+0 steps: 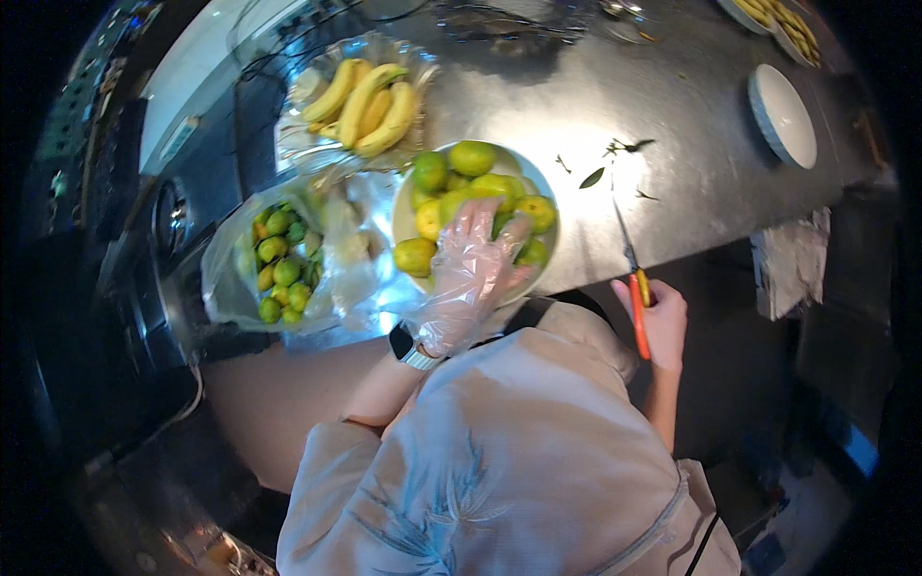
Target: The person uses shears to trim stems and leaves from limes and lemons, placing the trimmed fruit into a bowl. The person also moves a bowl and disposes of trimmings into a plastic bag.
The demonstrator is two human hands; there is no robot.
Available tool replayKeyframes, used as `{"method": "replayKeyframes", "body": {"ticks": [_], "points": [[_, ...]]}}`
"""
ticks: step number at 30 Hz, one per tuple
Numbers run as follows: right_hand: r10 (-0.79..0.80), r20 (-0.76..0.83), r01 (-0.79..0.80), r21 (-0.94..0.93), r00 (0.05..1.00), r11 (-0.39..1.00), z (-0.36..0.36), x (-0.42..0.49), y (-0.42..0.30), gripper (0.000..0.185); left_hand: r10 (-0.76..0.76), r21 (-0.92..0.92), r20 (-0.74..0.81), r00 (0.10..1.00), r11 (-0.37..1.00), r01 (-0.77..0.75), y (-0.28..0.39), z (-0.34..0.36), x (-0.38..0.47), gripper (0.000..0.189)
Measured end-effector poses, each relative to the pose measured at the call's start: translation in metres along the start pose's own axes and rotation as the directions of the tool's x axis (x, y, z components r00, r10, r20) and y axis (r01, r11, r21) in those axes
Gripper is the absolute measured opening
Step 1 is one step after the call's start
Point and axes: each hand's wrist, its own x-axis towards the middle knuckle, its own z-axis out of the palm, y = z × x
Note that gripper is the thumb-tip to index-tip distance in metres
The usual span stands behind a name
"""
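Observation:
My left hand [468, 266], in a clear plastic glove, reaches into a round white bowl [546, 194] of green-yellow citrus fruits [472, 158]. Its fingers lie over the fruits, and whether they grip one is hidden. A watch [412, 349] is on that wrist. Beyond the table's front edge, my bare right hand [666, 317] holds slim hand snips [638, 309] with orange-red and yellow handles. Their long thin blades point away from me over the steel table. Cut stems and a green leaf [592, 178] are scattered near the blade tips.
Left of the bowl, a clear plastic bag [223, 281] holds small green-orange citrus [287, 270]. Behind it, bananas [374, 108] rest on clear plastic wrap. A white bowl [784, 115] stands at the right on the steel table [691, 93]. Bowls of yellow food [796, 32] sit far right.

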Motion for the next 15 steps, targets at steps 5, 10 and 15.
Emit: {"method": "replayKeyframes", "body": {"ticks": [5,10,15], "points": [[-0.075,-0.011,0.075,0.049,0.997,0.996,0.005,0.004,0.003,0.053,-0.297,-0.47,-0.461,0.836,0.881,0.054,-0.069,-0.045,-0.019,0.028],[-0.139,0.001,0.138,0.062,0.99,0.988,0.009,0.009,0.0,0.054,-0.687,0.163,-0.39,0.613,0.604,0.78,-0.22,-0.074,-0.084,0.024],[-0.186,-0.012,0.186,0.055,0.982,0.981,0.007,0.009,-0.013,0.053,-0.797,0.402,-0.24,0.554,0.438,0.804,-0.299,-0.029,-0.161,0.042]]}}
